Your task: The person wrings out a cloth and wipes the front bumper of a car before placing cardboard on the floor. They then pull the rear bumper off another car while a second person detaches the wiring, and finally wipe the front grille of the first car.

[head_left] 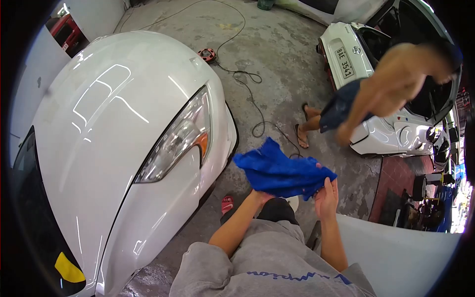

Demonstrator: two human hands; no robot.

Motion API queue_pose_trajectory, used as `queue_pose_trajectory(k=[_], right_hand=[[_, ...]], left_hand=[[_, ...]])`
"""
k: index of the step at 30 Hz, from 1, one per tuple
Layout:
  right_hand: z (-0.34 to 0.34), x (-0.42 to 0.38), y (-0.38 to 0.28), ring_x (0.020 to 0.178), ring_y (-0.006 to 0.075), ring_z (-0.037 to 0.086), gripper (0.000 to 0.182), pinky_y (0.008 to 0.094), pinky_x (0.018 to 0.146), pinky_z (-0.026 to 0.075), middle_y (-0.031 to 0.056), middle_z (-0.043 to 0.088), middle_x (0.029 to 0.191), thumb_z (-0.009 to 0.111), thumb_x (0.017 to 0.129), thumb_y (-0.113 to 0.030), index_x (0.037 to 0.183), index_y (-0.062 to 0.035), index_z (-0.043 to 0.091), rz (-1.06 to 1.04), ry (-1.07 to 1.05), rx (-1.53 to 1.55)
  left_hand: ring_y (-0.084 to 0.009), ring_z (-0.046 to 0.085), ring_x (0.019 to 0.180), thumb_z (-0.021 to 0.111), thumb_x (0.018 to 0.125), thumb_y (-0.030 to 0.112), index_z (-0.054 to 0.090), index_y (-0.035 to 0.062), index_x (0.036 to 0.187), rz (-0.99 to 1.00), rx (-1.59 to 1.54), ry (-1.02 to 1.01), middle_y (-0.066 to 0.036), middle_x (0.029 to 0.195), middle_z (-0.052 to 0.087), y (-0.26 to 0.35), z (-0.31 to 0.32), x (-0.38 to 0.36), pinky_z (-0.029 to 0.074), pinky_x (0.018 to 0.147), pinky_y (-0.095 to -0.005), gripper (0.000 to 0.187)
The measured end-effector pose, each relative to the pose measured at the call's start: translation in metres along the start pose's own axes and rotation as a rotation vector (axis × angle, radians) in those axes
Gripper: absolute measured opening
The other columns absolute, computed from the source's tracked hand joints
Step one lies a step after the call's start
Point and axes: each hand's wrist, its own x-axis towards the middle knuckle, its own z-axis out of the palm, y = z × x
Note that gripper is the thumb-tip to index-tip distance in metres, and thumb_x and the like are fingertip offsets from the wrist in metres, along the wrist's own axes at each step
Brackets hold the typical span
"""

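A bunched blue cloth (282,171) is stretched between my two hands in front of my waist. Its right end is pinched by my right hand (326,197), with the fingers and thumb closed on it. My left hand (263,196) holds the cloth from below on the left, and its fingers are mostly hidden under the fabric. To the left stands a white car (143,99), its hood and clear headlight (180,138) facing me. The cloth hangs a little apart from the car's front corner.
At right a person (381,89) in dark shorts walks beside another white car (366,54). A black cable (255,99) and red reel (208,54) lie on the concrete floor (282,64). A yellow cloth (69,267) rests by the windshield. A white surface (391,257) stands at lower right.
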Motion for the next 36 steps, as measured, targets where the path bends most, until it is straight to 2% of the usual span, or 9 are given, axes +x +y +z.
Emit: queue_pose_trajectory(k=[1,4,6,8,11,18,23,29,36], right_hand=[[0.001,0.022,-0.003,0.113,0.0240,0.061,0.035,0.0377,0.092,0.052,0.0108,0.055,0.137,0.044,0.104,-0.015,0.138,-0.0059,0.046,-0.044,-0.027,-0.203],[-0.001,0.091,0.014,0.105,0.0246,0.063,0.029,0.0368,0.086,0.052,0.0119,0.057,0.131,0.047,0.102,-0.012,0.129,-0.0043,0.051,-0.139,-0.098,-0.537],[0.025,0.134,0.016,0.099,0.0292,0.064,0.020,0.0384,0.080,0.052,0.0157,0.056,0.125,0.055,0.095,-0.011,0.113,-0.0021,0.059,-0.266,-0.265,-1.006],[0.068,0.162,0.011,0.097,0.0370,0.063,0.017,0.0423,0.079,0.054,0.0223,0.050,0.126,0.063,0.082,-0.014,0.093,-0.0013,0.061,-0.377,-0.601,-1.407],[0.085,0.184,0.030,0.104,0.0368,0.060,0.027,0.0453,0.082,0.055,0.0232,0.045,0.133,0.064,0.087,-0.020,0.107,-0.0022,0.060,-0.255,-1.074,-1.687],[0.094,0.308,-0.053,0.113,0.0380,0.059,0.037,0.0432,0.090,0.052,0.0214,0.053,0.133,0.064,0.091,-0.022,0.120,-0.0004,0.058,-0.066,-1.300,-1.340],[0.141,0.456,-0.052,0.120,0.0356,0.056,0.043,0.0434,0.098,0.048,0.0202,0.060,0.127,0.062,0.092,-0.023,0.127,0.0004,0.056,-0.437,-0.786,-1.246],[0.169,0.567,-0.006,0.135,0.0495,0.034,0.063,0.0672,0.110,0.022,0.0321,0.032,0.150,0.057,0.094,-0.042,0.139,0.0013,0.047,-0.696,-1.017,-1.640],[0.198,0.621,-0.007,0.117,0.0486,0.047,0.055,0.0538,0.101,0.037,0.0277,0.050,0.123,0.066,0.090,-0.033,0.129,0.0033,0.051,-0.490,-1.067,-1.328]], left_hand=[[-0.0299,0.062,0.101,0.056,0.095,0.038,0.061,0.0079,0.120,-0.188,-0.006,0.270,-0.010,0.110,0.065,0.005,-0.015,0.014,0.048,0.095,-0.0412,0.040],[-0.0221,0.062,0.083,0.055,0.093,0.027,0.066,0.0054,0.111,-0.077,0.376,0.678,-0.007,0.096,0.067,0.025,-0.029,0.055,0.051,0.079,-0.0349,0.030],[-0.0185,0.061,0.083,0.052,0.093,0.021,0.068,0.0043,0.105,0.439,0.384,0.561,-0.008,0.097,0.067,0.041,0.015,0.078,0.051,0.077,-0.0306,0.026],[-0.0179,0.062,0.084,0.054,0.094,0.022,0.068,0.0050,0.107,0.334,0.217,0.150,-0.007,0.098,0.066,0.054,0.055,0.117,0.050,0.077,-0.0284,0.025],[-0.0187,0.062,0.085,0.055,0.094,0.022,0.068,0.0049,0.107,0.199,0.096,-0.097,-0.008,0.098,0.066,0.076,0.117,0.162,0.050,0.077,-0.0291,0.025],[-0.0206,0.062,0.085,0.055,0.094,0.022,0.068,0.0047,0.106,0.279,-0.040,-0.128,-0.009,0.097,0.066,0.162,0.190,0.229,0.050,0.078,-0.0306,0.025],[-0.0220,0.062,0.086,0.055,0.093,0.021,0.068,0.0046,0.106,0.411,-0.126,-0.070,-0.010,0.097,0.066,0.225,0.222,0.285,0.050,0.078,-0.0316,0.025],[-0.0236,0.062,0.086,0.055,0.093,0.021,0.068,0.0044,0.105,0.567,-0.238,0.040,-0.011,0.097,0.066,0.290,0.275,0.348,0.050,0.079,-0.0329,0.024],[-0.0254,0.062,0.087,0.055,0.092,0.020,0.068,0.0042,0.105,0.694,-0.359,0.173,-0.012,0.096,0.066,0.365,0.307,0.394,0.050,0.079,-0.0344,0.024]])
